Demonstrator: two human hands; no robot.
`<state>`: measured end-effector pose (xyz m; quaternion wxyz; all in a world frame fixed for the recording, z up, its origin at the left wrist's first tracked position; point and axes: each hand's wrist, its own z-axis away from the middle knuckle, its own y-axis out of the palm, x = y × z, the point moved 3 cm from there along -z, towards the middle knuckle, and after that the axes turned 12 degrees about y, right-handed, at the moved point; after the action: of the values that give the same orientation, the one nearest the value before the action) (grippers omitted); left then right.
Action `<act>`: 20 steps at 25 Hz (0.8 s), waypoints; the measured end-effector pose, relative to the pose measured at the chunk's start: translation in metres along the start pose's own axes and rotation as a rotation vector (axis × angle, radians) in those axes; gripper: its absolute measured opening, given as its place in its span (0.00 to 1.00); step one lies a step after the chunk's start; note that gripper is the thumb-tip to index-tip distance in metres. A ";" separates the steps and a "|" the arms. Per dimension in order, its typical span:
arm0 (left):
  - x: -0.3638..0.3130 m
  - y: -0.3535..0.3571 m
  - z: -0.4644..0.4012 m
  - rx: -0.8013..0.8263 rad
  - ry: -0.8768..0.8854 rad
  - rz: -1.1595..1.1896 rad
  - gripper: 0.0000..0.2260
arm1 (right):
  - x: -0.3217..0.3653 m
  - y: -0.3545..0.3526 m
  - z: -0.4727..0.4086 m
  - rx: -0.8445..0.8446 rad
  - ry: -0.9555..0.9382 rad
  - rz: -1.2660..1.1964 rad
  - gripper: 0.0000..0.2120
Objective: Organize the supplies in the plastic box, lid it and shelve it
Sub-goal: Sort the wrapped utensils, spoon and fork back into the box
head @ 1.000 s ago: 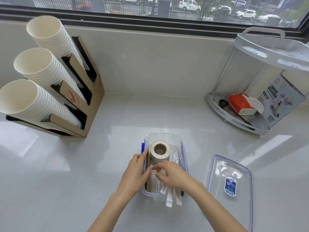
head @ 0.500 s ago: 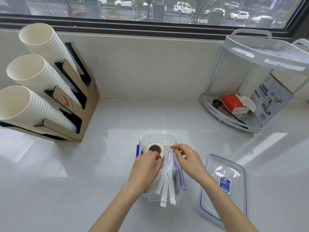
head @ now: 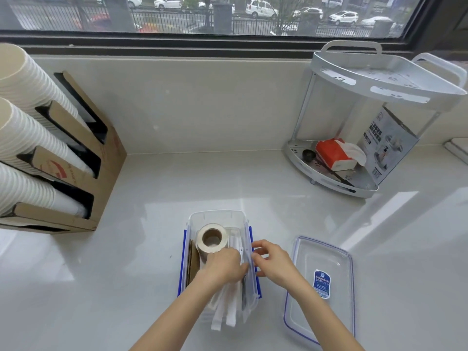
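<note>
A clear plastic box (head: 215, 216) with blue side clips stands on the white counter in front of me. Inside it lie a roll of tape (head: 212, 238), brown cardboard pieces (head: 192, 262) along the left wall and several white paper-wrapped sticks (head: 225, 315) that poke over the near edge. My left hand (head: 222, 268) reaches into the box and presses on the white sticks. My right hand (head: 272, 262) pinches the box's right wall. The clear lid (head: 320, 287) with a blue label lies flat to the right of the box.
A cardboard holder (head: 83, 158) with three stacks of paper cups stands at the left. A white two-tier corner shelf (head: 354, 138) at the back right holds a red tissue pack (head: 334, 153) and a printed carton (head: 387, 143). A window runs along the back.
My left hand has moved down from the tape roll onto the white sticks. My right hand has shifted to the box's right wall. The view has come closer.
</note>
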<state>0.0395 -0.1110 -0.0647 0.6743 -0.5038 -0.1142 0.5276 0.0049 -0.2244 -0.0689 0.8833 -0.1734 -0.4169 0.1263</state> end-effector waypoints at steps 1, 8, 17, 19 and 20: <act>0.000 -0.002 -0.003 0.031 -0.005 0.050 0.16 | 0.001 0.000 -0.001 0.012 0.002 -0.002 0.15; 0.002 -0.005 -0.010 0.209 0.009 0.261 0.18 | 0.001 0.000 0.000 0.009 0.001 -0.033 0.14; 0.009 -0.002 -0.016 0.264 -0.030 0.480 0.11 | 0.002 -0.001 0.005 0.019 -0.001 -0.033 0.14; 0.008 -0.002 -0.015 0.256 -0.046 0.515 0.09 | 0.002 -0.001 0.006 0.015 -0.003 -0.028 0.14; 0.007 -0.001 -0.014 0.254 -0.054 0.523 0.10 | 0.002 -0.001 0.007 0.014 -0.005 -0.026 0.14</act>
<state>0.0532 -0.1127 -0.0732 0.5699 -0.4137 0.0686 0.7067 0.0008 -0.2229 -0.0627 0.8851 -0.1612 -0.4203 0.1181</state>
